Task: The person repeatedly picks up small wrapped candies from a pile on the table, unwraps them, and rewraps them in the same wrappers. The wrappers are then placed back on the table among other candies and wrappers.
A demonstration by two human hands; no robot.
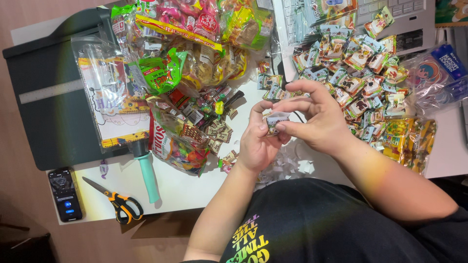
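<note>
Both my hands meet over the middle of the white table (180, 187), pinching one small candy packet (276, 119) between them. My left hand (257, 139) grips it from below with thumb and forefinger. From the right, my right hand (312, 114) holds its upper edge, fingers curled over it. Small white paper scraps (287, 165) lie on the table just under my hands. A heap of similar small packets (358, 73) spreads out behind my right hand.
Big bags of assorted sweets (195, 44) are piled at the back centre, one open bag (178, 143) spilling small candies. A dark paper cutter (53, 97) with a teal handle (147, 175) stands left. Orange-handled scissors (117, 202) and a phone (64, 194) lie front left; a laptop (409, 17) back right.
</note>
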